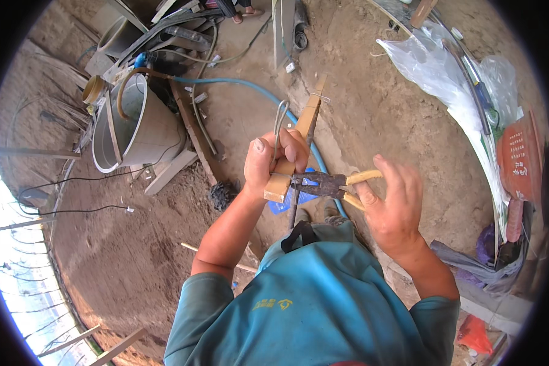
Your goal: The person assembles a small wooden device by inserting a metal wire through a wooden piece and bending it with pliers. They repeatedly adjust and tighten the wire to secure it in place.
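Note:
My left hand (pixel 260 161) is closed around a wooden strip (pixel 310 116) near its close end. The strip tapers away from me, and a thin wire (pixel 321 96) crosses it near the far end. From between the left fingers rises a bent loop of thicker wire (pixel 280 113). My right hand (pixel 399 204) grips pliers (pixel 323 184) by their yellow handles, which stand apart. The dark jaws point left and meet the strip's side near its close end; whether they pinch a wire there is hard to see. Under the pliers a dark rod (pixel 293 204) shows.
A large grey bucket (pixel 155 125) with a hose in it stands at left. A blue hose (pixel 250 85) curves across the dirt floor behind my hands. Clear plastic sheeting (pixel 433 79) and a red-brown sack (pixel 518 158) lie at right. Another person's feet (pixel 244 15) show at the top.

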A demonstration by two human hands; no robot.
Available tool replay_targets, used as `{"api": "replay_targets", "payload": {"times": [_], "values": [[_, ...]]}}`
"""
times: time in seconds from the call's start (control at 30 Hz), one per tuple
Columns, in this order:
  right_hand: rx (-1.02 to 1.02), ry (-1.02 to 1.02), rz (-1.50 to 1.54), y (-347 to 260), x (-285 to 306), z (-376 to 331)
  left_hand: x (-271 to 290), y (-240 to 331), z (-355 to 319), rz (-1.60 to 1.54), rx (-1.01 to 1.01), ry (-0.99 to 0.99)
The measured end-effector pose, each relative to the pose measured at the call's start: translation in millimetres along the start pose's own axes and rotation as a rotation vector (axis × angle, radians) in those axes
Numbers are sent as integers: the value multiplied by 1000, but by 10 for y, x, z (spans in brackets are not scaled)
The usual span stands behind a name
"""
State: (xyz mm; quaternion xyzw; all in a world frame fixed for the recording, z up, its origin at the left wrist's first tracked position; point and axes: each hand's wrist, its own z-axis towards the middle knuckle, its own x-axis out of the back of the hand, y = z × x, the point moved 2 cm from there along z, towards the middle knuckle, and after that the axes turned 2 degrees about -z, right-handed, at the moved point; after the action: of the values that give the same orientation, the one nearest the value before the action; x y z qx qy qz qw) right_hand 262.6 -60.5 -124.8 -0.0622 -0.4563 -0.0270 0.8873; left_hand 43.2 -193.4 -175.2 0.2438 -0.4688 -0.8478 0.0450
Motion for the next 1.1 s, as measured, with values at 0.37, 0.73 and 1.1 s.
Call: {"api": "replay_targets", "payload": {"times": [0.37,0.73,1.1], "values": [[-11,211,-66,40,-275,-139,-30,64,35,143,45,101],[225,155,-17,323,-50,94,-194,59,-14,65,13,39],[97,-191,153,359,76,262,-134,-12,-29,123,-36,-21]]}}
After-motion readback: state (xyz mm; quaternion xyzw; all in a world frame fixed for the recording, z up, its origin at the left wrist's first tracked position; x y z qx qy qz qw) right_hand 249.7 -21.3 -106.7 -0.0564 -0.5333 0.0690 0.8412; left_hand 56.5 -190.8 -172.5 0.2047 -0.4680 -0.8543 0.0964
